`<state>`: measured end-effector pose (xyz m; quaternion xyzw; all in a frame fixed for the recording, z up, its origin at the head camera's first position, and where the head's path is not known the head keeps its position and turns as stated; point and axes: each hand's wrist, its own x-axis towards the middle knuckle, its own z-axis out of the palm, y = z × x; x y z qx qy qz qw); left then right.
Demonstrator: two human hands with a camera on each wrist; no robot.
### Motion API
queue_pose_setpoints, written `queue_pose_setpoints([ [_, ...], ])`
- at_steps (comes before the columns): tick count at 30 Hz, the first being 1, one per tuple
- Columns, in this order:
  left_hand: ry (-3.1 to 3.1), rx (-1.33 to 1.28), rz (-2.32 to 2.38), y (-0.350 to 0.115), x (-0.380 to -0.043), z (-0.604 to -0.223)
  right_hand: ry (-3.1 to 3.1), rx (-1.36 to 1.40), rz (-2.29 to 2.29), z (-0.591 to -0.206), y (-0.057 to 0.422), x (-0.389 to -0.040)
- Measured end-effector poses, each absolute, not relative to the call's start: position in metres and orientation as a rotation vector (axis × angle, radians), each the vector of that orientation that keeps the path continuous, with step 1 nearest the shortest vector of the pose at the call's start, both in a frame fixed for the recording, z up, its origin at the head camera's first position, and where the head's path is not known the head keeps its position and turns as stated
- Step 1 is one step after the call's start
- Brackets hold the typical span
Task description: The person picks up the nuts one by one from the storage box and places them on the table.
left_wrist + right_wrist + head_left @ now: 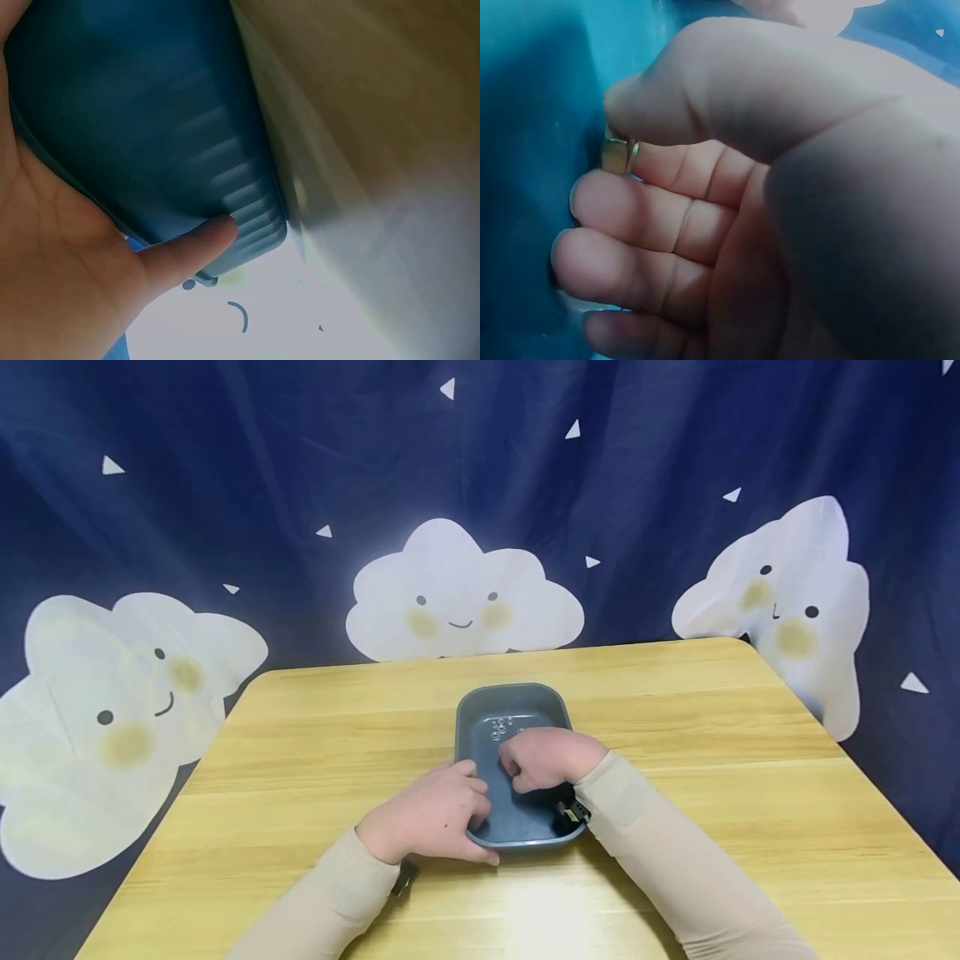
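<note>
A blue-grey rectangular tray (517,842) with raised walls lies on the table in the head view. My left hand (438,810) grips its near left corner, fingers bent over the rim. In the left wrist view the thumb (191,251) presses along the ribbed outer wall. My right hand (551,756) is inside the tray, close over its floor, with fingers curled. Between its thumb and forefinger it pinches a small gold-coloured metal piece (616,156), partly covered by the fingertips. Several small shiny ring-like metal pieces (501,727) lie on the tray floor beyond the right hand.
The tray stands on a light wooden table (337,735) with rounded far corners. Behind the table hangs a dark blue curtain (300,460) printed with white smiling clouds and small triangles. A dark wrist camera (573,812) overlaps the tray's right wall.
</note>
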<state>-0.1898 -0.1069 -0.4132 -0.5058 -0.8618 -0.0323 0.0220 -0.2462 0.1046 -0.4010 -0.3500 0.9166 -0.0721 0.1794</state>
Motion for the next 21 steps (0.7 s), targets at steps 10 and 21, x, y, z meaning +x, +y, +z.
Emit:
queue_pose_setpoints([
  [10,-2.688,-1.557,-0.095,-0.107,-0.1895,-0.4142,2.641,-0.983,-0.156,-0.3958,0.103,-0.242],
  [21,-2.679,-1.564,-0.105,-0.1071,-0.1893,-0.4134,2.656,-0.974,-0.152,-0.3913,0.103,-0.2389],
])
